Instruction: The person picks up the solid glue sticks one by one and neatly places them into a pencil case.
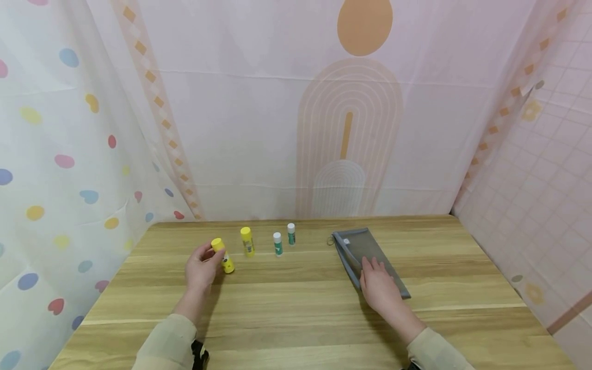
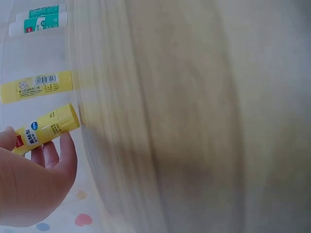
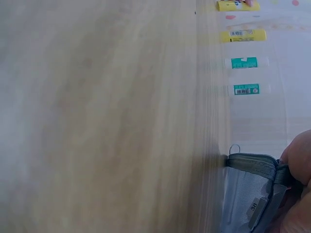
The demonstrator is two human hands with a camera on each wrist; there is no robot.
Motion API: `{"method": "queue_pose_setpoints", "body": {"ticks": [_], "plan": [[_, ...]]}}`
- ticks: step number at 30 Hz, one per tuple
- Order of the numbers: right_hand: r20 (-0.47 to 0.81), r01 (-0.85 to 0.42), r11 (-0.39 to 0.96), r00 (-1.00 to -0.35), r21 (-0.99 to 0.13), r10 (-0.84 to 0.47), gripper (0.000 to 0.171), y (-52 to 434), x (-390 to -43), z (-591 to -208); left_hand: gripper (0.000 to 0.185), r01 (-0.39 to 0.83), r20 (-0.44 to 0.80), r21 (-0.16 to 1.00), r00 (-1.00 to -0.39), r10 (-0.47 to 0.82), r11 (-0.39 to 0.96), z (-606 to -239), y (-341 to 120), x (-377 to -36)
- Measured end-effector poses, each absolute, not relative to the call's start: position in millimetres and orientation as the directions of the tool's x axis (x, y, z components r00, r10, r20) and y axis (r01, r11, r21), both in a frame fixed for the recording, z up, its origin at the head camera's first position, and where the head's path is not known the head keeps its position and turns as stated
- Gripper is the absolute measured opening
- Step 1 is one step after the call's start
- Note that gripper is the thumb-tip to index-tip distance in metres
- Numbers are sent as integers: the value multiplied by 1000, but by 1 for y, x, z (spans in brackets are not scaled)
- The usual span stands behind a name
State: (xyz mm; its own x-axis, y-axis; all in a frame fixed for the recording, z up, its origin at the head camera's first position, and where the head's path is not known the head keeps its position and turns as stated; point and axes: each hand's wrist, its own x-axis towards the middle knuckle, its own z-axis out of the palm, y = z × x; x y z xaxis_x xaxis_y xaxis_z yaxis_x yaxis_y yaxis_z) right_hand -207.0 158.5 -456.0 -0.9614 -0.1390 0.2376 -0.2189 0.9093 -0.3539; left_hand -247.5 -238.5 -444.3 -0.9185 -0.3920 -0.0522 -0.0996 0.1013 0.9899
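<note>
tilted yellow glue stick (image 2: 48,127) between left thumb (image 2: 7,139) and fingers (image 2: 68,151)

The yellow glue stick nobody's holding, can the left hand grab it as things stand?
Probably not without letting go first: the free yellow stick is close by, but the left hand grips the other yellow stick, which sits between them.

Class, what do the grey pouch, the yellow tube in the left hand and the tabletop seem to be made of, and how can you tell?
Grey pouch: probably matt synthetic mesh; its fine weave looks partly see-through.
Yellow tube: likely smooth plastic; rigid, evenly coloured and cleanly rounded.
Tabletop: wood or wood-look laminate, smooth; streaky grain shows, but could be printed.
</note>
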Motion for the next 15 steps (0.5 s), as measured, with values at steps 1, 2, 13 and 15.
{"method": "queue_pose_setpoints", "body": {"ticks": [1,2,13,15], "plan": [[237,-218,910,-962,-353,-139,37,159,-207,-456,51,-104,-56,989,-918,-392,102,-444,-239,-247],[236,-218,910,-962,-352,-139,37,158,-207,-456,50,-105,-58,989,-918,-392,99,-443,-239,-246],[225,-217,910,-964,-355,-142,38,159,-206,-455,53,-139,-127,990,-938,-322,12,-434,-232,-238],[224,-217,909,-964,-355,-143,38,159,-206,-455,52,-144,-135,990,-944,-301,7,-433,-229,-236]]}}
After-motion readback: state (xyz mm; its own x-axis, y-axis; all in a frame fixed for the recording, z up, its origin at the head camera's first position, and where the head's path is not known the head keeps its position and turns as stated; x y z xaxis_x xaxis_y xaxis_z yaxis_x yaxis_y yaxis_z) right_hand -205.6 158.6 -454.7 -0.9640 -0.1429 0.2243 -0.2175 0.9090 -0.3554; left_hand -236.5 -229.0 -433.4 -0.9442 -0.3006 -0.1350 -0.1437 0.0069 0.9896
